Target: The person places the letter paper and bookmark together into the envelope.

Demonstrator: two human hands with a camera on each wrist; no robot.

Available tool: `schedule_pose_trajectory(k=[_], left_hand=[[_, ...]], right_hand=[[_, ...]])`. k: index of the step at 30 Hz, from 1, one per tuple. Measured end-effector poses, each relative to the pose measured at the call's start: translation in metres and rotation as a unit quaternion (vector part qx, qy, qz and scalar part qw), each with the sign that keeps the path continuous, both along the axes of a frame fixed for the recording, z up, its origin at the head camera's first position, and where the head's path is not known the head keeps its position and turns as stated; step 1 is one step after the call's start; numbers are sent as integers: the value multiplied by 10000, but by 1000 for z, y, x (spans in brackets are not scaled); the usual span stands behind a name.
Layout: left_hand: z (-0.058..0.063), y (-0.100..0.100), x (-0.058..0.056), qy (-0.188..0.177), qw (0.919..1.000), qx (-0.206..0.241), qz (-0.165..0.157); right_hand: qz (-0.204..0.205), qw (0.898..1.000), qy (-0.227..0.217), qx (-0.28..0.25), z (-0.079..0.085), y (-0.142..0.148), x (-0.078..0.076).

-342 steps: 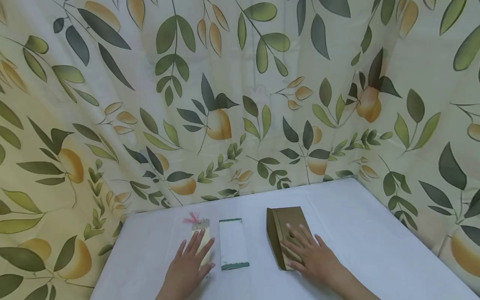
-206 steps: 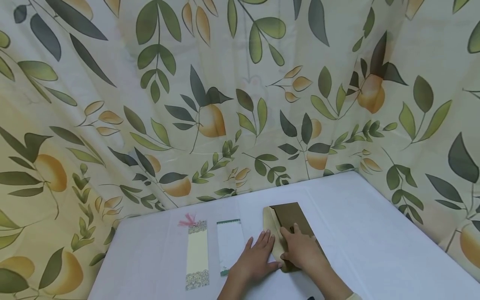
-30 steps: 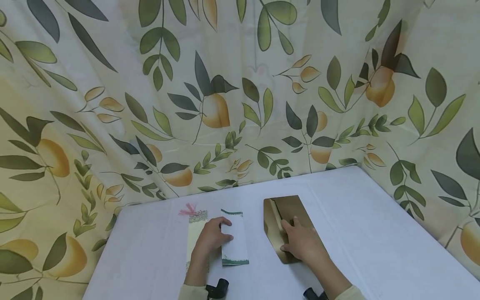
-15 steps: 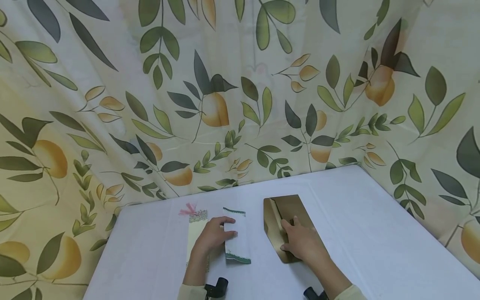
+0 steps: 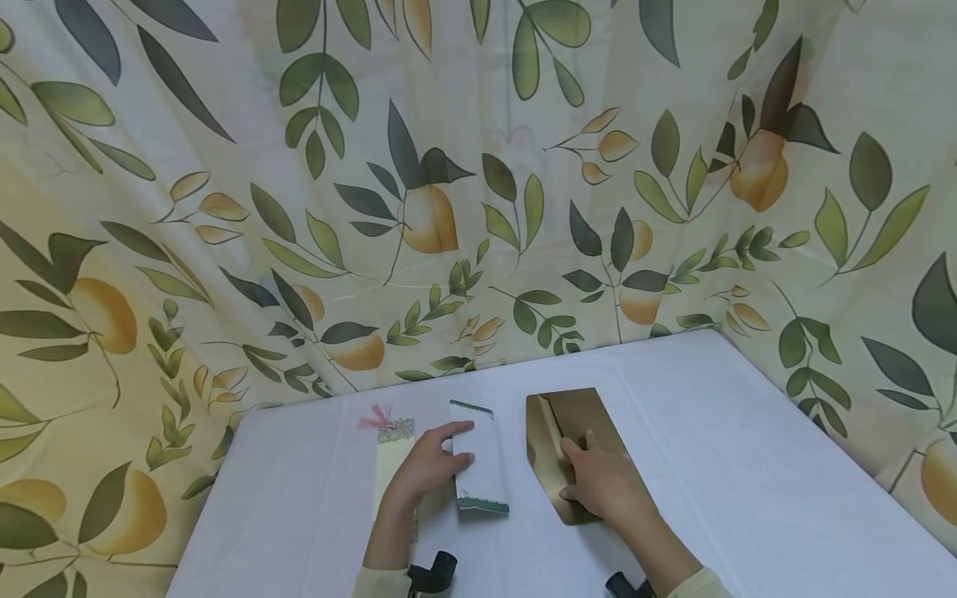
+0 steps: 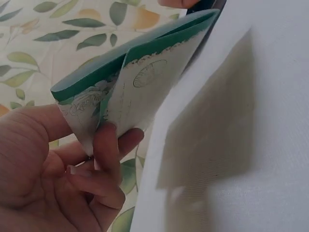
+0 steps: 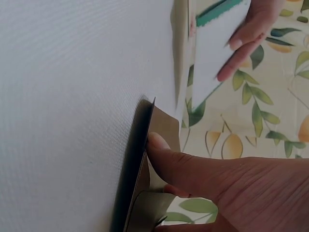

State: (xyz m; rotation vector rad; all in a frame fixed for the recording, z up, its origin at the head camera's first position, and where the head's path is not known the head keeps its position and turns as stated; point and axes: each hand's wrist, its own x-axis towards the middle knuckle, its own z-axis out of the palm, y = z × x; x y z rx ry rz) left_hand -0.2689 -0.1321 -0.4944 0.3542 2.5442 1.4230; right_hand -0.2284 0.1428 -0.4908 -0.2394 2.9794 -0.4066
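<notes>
My left hand pinches a folded sheet of white notepaper with green borders between thumb and fingers. In the left wrist view the folded notepaper is raised over the white cloth and casts a shadow; its layers gape at the green edge. To the right lies a brown envelope, its pointed flap turned out to the left. My right hand holds the envelope at its mouth. In the right wrist view, the thumb presses on the envelope, while the other fingers are partly hidden behind it.
A cream bookmark with lace-patterned ends and a pink ribbon lies at the left, partly covered by my left hand. A white cloth covers the table. Behind it hangs a leaf-and-fruit curtain. Black wrist cameras sit near both sleeves.
The notepaper, flat on the table earlier, is now folded in my left hand and has risen and shifted slightly right. The envelope's flap has been turned outward; my right hand stays on it.
</notes>
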Motion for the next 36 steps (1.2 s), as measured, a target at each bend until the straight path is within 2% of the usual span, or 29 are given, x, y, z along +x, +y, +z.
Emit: schedule_pose_trajectory(k=[6, 13, 20, 29, 36], left_hand=[[1, 0, -1, -276, 9987, 428, -56], [-1, 3, -2, -226, 9975, 665, -98], [-3, 10, -1, -407, 9949, 918, -45], [-8, 23, 1, -537, 9938, 961, -163], [-11, 30, 2, -578, 9931, 1009, -133]], right_hand=[[8, 10000, 43, -46, 0, 0, 0], [31, 9999, 100, -119, -1, 0, 1], [-8, 10000, 73, -51, -2, 0, 0], [-57, 9997, 189, -142, -4, 0, -1], [-36, 9996, 171, -206, -2, 0, 0]])
